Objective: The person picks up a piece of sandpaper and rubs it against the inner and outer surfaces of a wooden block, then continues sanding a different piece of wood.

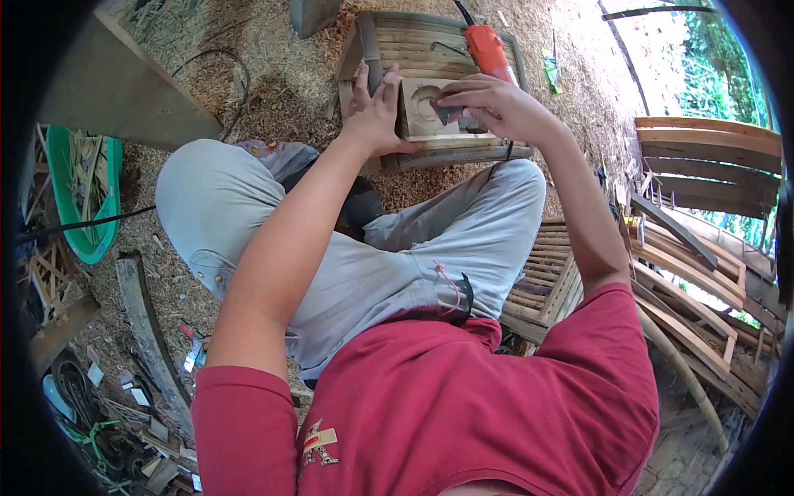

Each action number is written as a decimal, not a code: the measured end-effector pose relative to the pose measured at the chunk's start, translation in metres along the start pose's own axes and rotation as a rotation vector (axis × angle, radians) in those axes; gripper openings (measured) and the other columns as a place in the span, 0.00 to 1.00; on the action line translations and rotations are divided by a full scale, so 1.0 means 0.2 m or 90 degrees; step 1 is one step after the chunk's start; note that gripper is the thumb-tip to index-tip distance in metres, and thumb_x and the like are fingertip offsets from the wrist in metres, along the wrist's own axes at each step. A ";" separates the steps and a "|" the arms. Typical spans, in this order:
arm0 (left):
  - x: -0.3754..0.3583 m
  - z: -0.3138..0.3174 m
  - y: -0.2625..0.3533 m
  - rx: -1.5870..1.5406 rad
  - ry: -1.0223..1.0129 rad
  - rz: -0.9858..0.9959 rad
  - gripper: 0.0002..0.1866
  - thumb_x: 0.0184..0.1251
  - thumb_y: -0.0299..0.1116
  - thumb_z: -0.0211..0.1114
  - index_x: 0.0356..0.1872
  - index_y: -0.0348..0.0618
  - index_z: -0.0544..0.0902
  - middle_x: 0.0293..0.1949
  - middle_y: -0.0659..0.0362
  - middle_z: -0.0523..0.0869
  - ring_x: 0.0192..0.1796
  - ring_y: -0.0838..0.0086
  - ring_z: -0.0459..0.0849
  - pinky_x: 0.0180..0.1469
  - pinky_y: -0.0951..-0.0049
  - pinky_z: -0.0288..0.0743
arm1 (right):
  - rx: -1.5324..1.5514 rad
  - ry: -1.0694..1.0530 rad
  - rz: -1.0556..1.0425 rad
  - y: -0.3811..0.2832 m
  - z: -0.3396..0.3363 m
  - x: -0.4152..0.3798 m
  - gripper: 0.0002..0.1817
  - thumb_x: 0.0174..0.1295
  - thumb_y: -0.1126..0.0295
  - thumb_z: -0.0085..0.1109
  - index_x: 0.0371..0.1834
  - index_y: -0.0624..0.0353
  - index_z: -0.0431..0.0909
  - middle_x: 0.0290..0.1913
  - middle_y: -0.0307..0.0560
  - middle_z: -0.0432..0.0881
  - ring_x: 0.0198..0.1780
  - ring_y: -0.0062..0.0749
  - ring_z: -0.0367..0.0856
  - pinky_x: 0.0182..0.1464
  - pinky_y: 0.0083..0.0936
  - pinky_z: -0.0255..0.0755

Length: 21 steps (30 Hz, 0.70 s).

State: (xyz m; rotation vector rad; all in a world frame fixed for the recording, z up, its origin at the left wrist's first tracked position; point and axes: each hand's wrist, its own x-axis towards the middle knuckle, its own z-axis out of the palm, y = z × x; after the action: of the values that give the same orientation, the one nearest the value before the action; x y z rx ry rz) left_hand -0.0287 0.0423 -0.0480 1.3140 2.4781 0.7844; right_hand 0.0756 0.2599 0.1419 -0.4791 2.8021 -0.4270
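A square wooden block (423, 129) with a round recess carved in its face rests on a low slatted bamboo bench (413, 51). My left hand (376, 116) grips the block's left side, fingers spread along it and the thumb by the near edge. Between the fingers of my right hand (500, 107) is a dark grey piece of sandpaper (447, 114), apparently folded, at the right part of the recess. An orange power tool (485, 50) lies on the bench just beyond my right hand. Beside it is a bent dark metal rod (449, 49).
Wood shavings (273, 91) cover the ground. On the left are a large board (124, 78), a green tub (113, 207) with wood scraps, and a black cable (107, 220). Wooden frames (695, 281) are stacked at the right, and a slatted piece (542, 277) lies beside my leg.
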 end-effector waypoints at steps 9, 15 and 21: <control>-0.02 -0.01 0.01 -0.057 0.012 0.016 0.84 0.43 0.66 0.89 0.90 0.40 0.39 0.93 0.49 0.49 0.91 0.33 0.27 0.93 0.43 0.24 | -0.031 0.086 -0.069 -0.01 0.19 0.07 0.25 0.69 0.80 0.60 0.68 0.52 0.89 0.72 0.51 0.86 0.75 0.55 0.80 0.78 0.48 0.75; -0.02 -0.03 0.01 -0.081 0.000 0.017 0.84 0.42 0.63 0.91 0.91 0.44 0.38 0.94 0.49 0.48 0.90 0.29 0.24 0.94 0.42 0.30 | -0.032 -0.071 -0.075 0.01 0.06 0.03 0.24 0.68 0.78 0.63 0.67 0.54 0.89 0.72 0.50 0.85 0.74 0.55 0.80 0.79 0.49 0.74; -0.02 -0.02 0.01 -0.074 -0.010 0.011 0.84 0.42 0.63 0.91 0.91 0.42 0.37 0.94 0.49 0.49 0.91 0.33 0.23 0.94 0.44 0.24 | -0.091 0.152 0.015 -0.03 0.06 -0.01 0.22 0.68 0.70 0.73 0.65 0.50 0.90 0.66 0.48 0.86 0.68 0.53 0.83 0.73 0.46 0.76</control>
State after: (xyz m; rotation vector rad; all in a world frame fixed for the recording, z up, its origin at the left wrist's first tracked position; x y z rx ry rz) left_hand -0.0272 0.0390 -0.0426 1.2967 2.3733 0.9046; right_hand 0.0835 0.2528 0.1331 -0.4515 3.0810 -0.2981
